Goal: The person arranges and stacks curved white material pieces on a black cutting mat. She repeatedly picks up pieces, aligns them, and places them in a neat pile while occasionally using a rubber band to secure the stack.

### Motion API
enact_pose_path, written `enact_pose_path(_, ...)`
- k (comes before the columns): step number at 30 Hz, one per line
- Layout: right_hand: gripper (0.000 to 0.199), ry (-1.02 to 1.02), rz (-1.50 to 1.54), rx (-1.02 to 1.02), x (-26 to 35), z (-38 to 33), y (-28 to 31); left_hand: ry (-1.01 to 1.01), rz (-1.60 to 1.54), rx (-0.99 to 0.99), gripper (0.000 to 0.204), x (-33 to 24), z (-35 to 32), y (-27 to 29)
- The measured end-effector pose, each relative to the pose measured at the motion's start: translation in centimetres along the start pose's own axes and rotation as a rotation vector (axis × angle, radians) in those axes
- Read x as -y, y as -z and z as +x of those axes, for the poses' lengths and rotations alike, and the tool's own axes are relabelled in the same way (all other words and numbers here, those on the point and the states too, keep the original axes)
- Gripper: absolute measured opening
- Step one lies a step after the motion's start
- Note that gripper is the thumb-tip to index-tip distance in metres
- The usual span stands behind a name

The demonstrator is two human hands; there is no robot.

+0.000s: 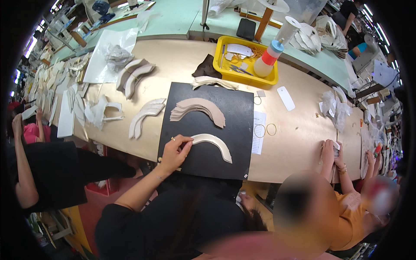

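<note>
My left hand (pixel 175 152) pinches the left end of a curved cream strip (pixel 215 141), which lies on a black board (pixel 208 170). Just beyond it on the board sits a fanned stack of beige-pink curved pieces (pixel 197 108). At the board's far edge rests a bundle of cream strips (pixel 214 82). To the board's left are white curved pieces (pixel 147 115). Below the table's near edge, what looks like my right hand (pixel 247 201) is small and blurred beside something white; its fingers cannot be made out.
A yellow tray (pixel 271 82) at the back holds a bottle (pixel 265 63), rubber bands and small tools. Grey curved stacks (pixel 135 76) and plastic bags stand at the far left. Right of the board lie a printed sheet (pixel 258 132) and a white card (pixel 285 98). Co-workers are at both sides.
</note>
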State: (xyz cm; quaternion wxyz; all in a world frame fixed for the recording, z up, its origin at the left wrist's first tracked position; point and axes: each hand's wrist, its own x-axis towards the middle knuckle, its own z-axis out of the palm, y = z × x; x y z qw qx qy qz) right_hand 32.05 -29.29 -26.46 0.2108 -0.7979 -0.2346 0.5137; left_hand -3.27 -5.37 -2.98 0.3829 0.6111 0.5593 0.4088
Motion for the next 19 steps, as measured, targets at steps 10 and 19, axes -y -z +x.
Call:
enact_pose_path(10, 0.031, 0.026, -0.909, 0.465, 15.6, -7.6, 8.3, -0.033, -0.375, 0.129, 0.022, -3.6, 1.6, 0.2)
enact_pose_path(19, 0.032, 0.728, -0.761, 0.509, 44.3, -19.2, 10.3, 0.068, -0.622, 1.263, 0.111, -9.8, 4.3, -6.2)
